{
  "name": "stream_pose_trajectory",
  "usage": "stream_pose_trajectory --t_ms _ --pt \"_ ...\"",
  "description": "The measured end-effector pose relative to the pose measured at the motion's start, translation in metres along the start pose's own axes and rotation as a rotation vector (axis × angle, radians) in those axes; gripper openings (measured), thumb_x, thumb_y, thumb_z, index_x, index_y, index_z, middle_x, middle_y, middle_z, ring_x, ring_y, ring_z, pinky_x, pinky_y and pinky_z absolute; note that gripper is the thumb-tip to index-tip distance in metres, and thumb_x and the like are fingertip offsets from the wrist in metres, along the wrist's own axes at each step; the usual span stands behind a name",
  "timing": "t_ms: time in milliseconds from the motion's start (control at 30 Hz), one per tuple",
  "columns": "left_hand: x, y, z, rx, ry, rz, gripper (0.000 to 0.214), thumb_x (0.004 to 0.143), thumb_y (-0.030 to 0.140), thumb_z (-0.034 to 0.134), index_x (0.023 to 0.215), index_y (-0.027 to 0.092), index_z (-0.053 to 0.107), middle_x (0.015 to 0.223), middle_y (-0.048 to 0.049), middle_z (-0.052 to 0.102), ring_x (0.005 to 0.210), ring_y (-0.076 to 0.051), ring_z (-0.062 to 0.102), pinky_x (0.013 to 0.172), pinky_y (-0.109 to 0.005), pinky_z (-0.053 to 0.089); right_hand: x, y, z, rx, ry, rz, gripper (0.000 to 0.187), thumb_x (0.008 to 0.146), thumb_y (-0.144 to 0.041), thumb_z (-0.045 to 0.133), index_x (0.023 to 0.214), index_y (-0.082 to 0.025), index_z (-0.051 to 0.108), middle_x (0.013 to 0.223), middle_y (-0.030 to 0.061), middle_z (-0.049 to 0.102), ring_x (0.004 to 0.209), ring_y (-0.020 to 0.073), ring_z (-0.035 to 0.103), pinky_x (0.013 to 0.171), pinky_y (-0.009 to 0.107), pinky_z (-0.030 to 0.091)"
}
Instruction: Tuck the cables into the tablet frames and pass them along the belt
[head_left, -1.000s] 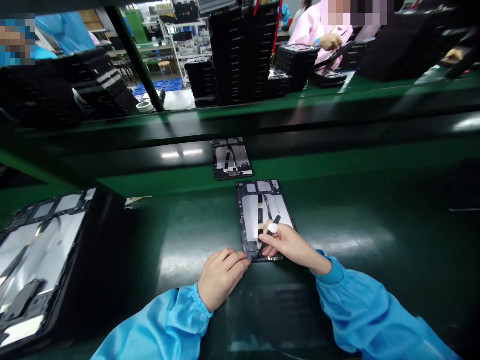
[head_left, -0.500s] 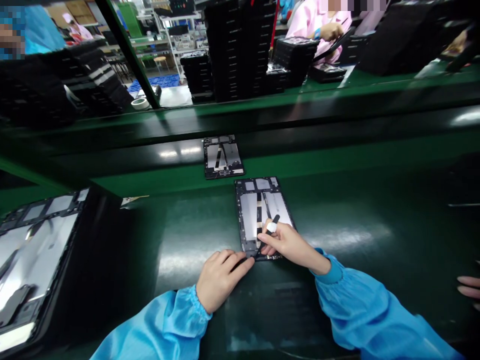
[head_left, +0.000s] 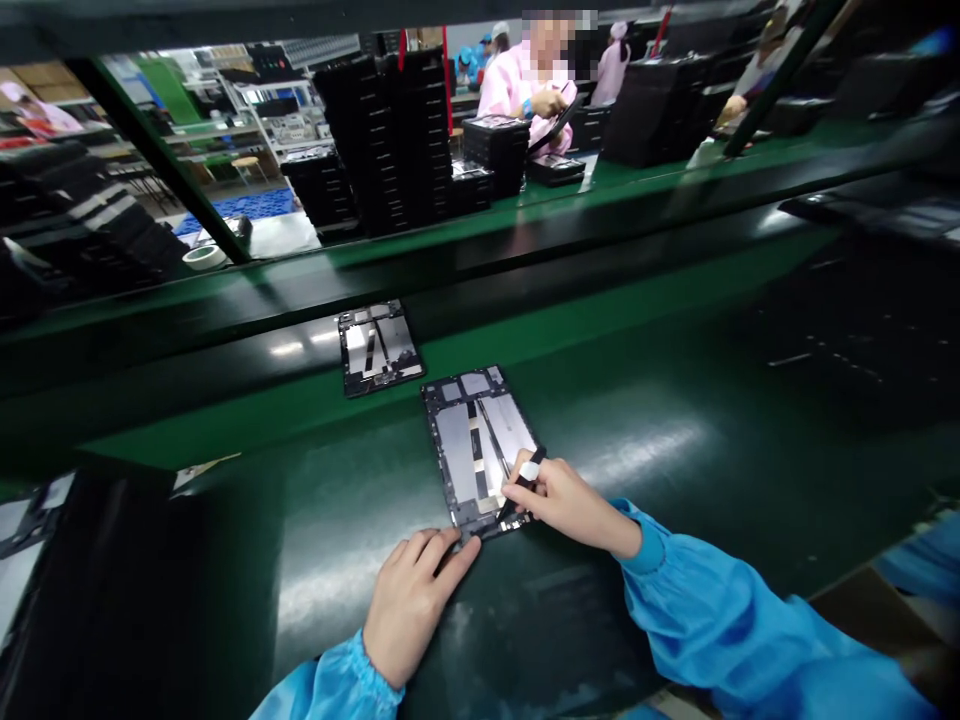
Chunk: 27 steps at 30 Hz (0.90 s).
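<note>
An open tablet back frame with silver plates and a flex strip lies on the dark green bench in front of me. My right hand pinches a thin black tool, its tip down on the frame's near right part; a white band wraps one finger. My left hand lies flat on the bench, fingers stretched out, fingertips touching the frame's near left corner.
A second frame lies on the belt beyond. Stacks of black trays stand along the far bench, where a person in pink works. A tape roll sits far left. A black tray is at my left.
The view has swung right, so everything shifted left in frame. My left hand's fingers have straightened along the frame's corner. The right hand stays on the tool.
</note>
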<state>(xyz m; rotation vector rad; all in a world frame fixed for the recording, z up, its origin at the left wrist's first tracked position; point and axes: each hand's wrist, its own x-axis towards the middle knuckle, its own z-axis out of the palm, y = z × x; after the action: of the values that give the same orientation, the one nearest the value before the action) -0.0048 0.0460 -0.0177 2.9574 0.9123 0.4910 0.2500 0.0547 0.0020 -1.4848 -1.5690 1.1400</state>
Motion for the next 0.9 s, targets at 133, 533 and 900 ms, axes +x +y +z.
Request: stream_pose_trajectory --t_ms 133,533,900 --pt "0.001 0.0 0.001 -0.005 0.029 0.002 0.037 0.103 0.017 0.03 0.125 0.022 0.06 0.114 -0.0089 0.061 0.099 -0.021 0.054 0.078 -0.032 0.047 0.002 -0.001 0.002 0.024 -0.009 0.002 0.013 0.087 -0.028 0.062 0.077 -0.019 0.06 0.064 -0.0011 0.065 0.061 0.0167 0.067 0.054 0.022 0.046" --pt "0.003 0.001 0.006 0.116 0.001 0.011 0.041 0.098 0.011 0.036 0.131 0.025 0.057 0.117 -0.0101 0.06 0.095 -0.023 0.056 0.073 -0.033 0.048 0.002 0.001 0.002 0.054 -0.002 0.015 0.014 0.086 -0.028 0.063 0.077 -0.018 0.06 0.063 -0.0001 0.067 0.063 0.0191 0.071 0.055 0.023 0.049" --pt "0.01 0.01 0.009 0.252 -0.071 -0.028 0.062 0.087 0.006 0.044 0.142 0.034 0.045 0.118 -0.0086 0.063 0.09 -0.021 0.064 0.074 -0.031 0.056 0.008 0.004 0.001 0.171 0.039 0.035 0.014 0.082 -0.021 0.063 0.07 -0.019 0.055 0.061 -0.0022 0.061 0.059 0.0151 0.063 0.054 0.021 0.045"
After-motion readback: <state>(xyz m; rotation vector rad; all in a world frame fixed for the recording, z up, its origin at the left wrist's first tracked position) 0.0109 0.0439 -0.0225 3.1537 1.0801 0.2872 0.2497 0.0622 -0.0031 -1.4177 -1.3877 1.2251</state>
